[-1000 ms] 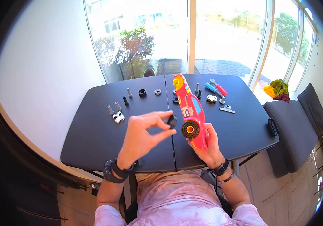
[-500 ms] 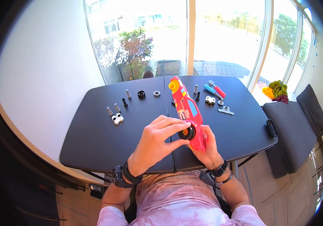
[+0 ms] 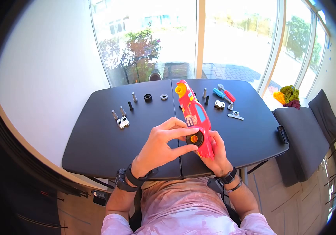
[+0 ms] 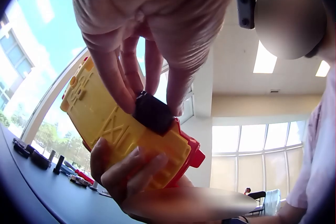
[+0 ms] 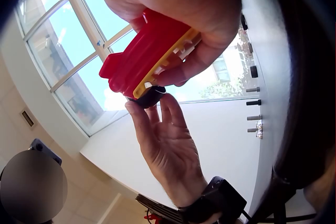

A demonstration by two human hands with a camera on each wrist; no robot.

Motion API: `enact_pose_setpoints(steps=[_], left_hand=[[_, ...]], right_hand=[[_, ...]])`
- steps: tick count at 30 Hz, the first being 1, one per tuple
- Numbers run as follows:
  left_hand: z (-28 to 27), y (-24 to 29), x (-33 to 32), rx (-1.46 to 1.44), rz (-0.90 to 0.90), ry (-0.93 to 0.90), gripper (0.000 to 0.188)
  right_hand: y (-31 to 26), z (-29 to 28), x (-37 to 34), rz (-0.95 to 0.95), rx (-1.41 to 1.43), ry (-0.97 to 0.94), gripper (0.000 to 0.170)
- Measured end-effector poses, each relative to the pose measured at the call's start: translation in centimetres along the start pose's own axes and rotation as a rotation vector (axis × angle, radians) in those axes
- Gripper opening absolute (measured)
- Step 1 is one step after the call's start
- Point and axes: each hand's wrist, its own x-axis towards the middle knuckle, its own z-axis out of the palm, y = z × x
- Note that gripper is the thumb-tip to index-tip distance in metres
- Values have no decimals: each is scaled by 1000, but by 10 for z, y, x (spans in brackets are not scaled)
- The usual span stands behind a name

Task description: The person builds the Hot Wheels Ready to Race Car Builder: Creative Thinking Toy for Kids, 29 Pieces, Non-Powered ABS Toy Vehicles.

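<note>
In the head view a red toy car with a yellow underside stands nose up, gripped near its rear by my right hand. My left hand pinches a black wheel between thumb and fingers, against the rear side of the car. An orange-yellow hub shows in the wheel's middle in the head view. From the right wrist view, the left fingertips hold the wheel's edge at the yellow base, while the right palm covers much of the red body.
On the black folding table lie a black wheel, a grey ring, a silver part with bolts near it, another silver part, a grey bracket and a blue-handled tool. A bench stands right.
My left hand has moved right with the black piece from beside the car onto its rear wheel spot. The car has tipped slightly to the left; the right hand still holds it.
</note>
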Motion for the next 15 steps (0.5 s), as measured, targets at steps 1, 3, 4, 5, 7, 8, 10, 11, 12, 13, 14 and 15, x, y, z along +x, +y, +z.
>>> enact_pose_setpoints(steps=[1, 3, 4, 5, 7, 8, 10, 11, 12, 13, 14, 15], left_hand=[[2, 0, -1, -29, -22, 13, 51], [4, -1, -2, -92, -58, 39, 48], [5, -1, -2, -125, -70, 52, 45], [5, -1, -3, -158, -83, 65, 42], [4, -4, -3, -157, -69, 49, 43], [2, -5, -4, -156, -61, 40, 44], [-3, -9, -4, -82, -44, -18, 49], [-4, -9, -5, -45, -36, -46, 52], [-5, -8, -4, -41, -35, -53, 52], [-6, -4, -4, -38, -34, -59, 53], [-6, -3, -4, -34, -33, -65, 53], [-6, -2, -4, -32, -24, -66, 53]], right_hand=[[0, 0, 0, -2, -6, 7, 47], [0, -1, 1, -7, -17, 23, 46], [1, -2, 1, -7, -19, 17, 46], [1, -3, 1, -6, -20, 10, 46], [1, -2, 0, -3, -22, 20, 47], [0, 2, -1, 1, -23, 38, 47], [0, 3, -2, 3, -26, 54, 47], [0, 3, -2, 2, -29, 54, 47], [0, 2, -2, 2, -32, 54, 48], [0, 1, -1, 3, -30, 46, 48], [1, 0, 0, 4, -29, 37, 47], [1, -2, 0, 5, -27, 29, 47]])
